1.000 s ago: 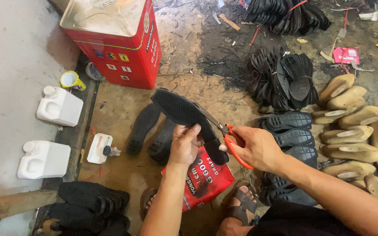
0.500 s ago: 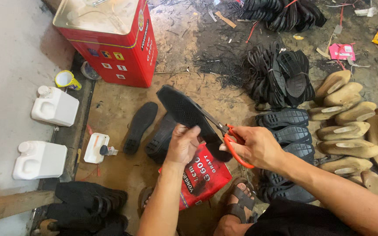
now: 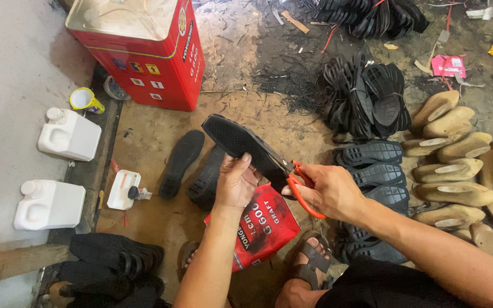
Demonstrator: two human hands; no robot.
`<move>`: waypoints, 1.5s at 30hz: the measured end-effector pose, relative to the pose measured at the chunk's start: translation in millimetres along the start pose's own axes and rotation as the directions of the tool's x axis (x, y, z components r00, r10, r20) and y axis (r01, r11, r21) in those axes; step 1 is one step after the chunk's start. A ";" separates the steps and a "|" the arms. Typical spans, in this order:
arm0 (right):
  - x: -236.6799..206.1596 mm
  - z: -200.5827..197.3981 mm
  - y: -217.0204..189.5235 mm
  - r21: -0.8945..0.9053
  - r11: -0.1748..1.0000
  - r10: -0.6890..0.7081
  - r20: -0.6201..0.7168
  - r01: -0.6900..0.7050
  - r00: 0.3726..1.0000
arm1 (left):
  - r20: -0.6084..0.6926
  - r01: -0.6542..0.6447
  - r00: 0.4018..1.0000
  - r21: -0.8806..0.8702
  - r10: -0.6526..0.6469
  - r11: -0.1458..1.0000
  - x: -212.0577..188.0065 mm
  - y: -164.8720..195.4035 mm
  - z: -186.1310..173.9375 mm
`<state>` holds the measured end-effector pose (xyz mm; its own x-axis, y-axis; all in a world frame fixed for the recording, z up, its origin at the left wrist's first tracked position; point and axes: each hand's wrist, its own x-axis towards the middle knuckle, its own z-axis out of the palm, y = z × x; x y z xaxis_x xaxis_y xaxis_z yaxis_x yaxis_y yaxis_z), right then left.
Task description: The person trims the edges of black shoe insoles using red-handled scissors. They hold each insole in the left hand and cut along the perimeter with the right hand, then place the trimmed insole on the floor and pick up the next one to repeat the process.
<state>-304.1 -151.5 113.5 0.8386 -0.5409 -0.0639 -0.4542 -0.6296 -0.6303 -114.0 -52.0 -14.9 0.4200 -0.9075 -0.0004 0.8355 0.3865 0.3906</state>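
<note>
1. The left hand (image 3: 236,183) grips a black textured rubber shoe sole (image 3: 246,149), fingers (image 3: 245,161) clamped over its near edge, holding it in the air above the brown floor (image 3: 144,154) with its toe pointing to 10 o'clock.
2. The right hand (image 3: 332,191) is clenched through the handles of orange-handled scissors (image 3: 292,177), the blades meeting the sole's edge at its heel end, at about 4 o'clock of the sole.
3. As a judgement: trimming goes best with short bites along the rim, the left hand turning the sole into the blades rather than the scissors twisting, and the left thumb kept clear of the cut line.
4. Just below the hands lies a red printed bag (image 3: 261,228); at 9 o'clock two loose black soles (image 3: 182,162) rest flat on the floor.
5. At 11 o'clock stands a red square metal tin (image 3: 155,63); at 9 o'clock, further out, are two white plastic jugs (image 3: 69,134).
6. At 3 o'clock lie tan wooden shoe lasts (image 3: 457,165); at 1 o'clock, bundles of black soles (image 3: 366,97).
</note>
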 end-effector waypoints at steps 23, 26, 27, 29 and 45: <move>0.2 1.2 1.3 -0.005 0.999 -0.036 -0.065 0.036 0.997 | 0.032 0.026 0.999 -0.018 -0.026 0.999 -2.6 -2.3 8.5; 2.2 -2.1 0.6 -0.004 0.999 -0.040 -0.051 0.040 0.998 | 0.018 0.027 0.999 -0.013 -0.027 1.000 -2.4 -2.1 7.9; 2.7 -3.6 0.3 -0.012 0.999 -0.048 -0.048 0.048 0.998 | 0.005 0.031 1.000 -0.011 -0.031 0.999 -2.4 -2.0 7.8; 2.8 -7.6 0.0 -0.022 0.999 -0.050 -0.065 0.048 0.997 | 0.049 0.020 0.999 -0.009 -0.020 1.000 -1.4 -0.6 7.2; 0.3 -10.1 8.8 -0.064 0.993 -0.103 -0.133 0.095 0.986 | 0.044 0.058 0.997 -0.013 -0.057 0.998 -2.0 -8.4 8.0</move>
<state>-310.8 -162.9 115.6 0.8335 -0.5424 0.1051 -0.3905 -0.7130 -0.5824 -124.7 -54.8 -10.8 0.3553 -0.9346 0.0180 0.8629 0.3353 0.3780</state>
